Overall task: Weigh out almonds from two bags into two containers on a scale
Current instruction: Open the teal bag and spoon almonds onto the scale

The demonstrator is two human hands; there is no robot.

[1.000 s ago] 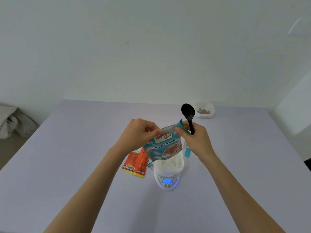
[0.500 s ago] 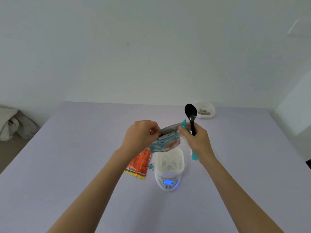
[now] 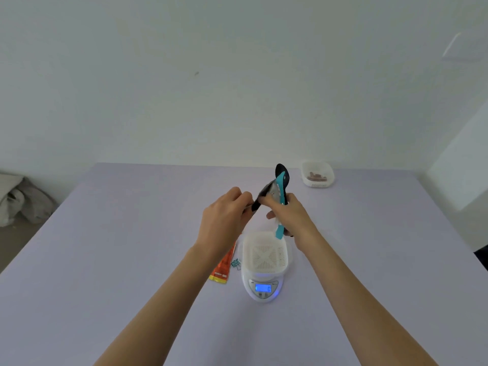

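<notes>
Both hands hold a teal almond bag (image 3: 279,192) in the air above the scale. My left hand (image 3: 224,220) pinches the bag's left edge. My right hand (image 3: 289,215) grips the bag's right side together with a black spoon (image 3: 282,171), whose bowl points up behind the bag. The bag is turned edge-on, so its opening is hard to see. Below sits a white slotted container (image 3: 264,253) with nothing in it on a white scale (image 3: 262,287), whose blue display is lit. An orange almond bag (image 3: 224,265) lies flat on the table, partly hidden by my left forearm.
A second white container (image 3: 318,175) with some brown almonds stands at the far right of the lilac table (image 3: 105,260). A small teal binder clip (image 3: 235,264) lies between the orange bag and the scale. Crumpled bags (image 3: 15,202) lie on the floor at left.
The teal bag rose and turned from face-on to edge-on, lifted further from the container. Both hands moved up and closer together; the spoon went up with them.
</notes>
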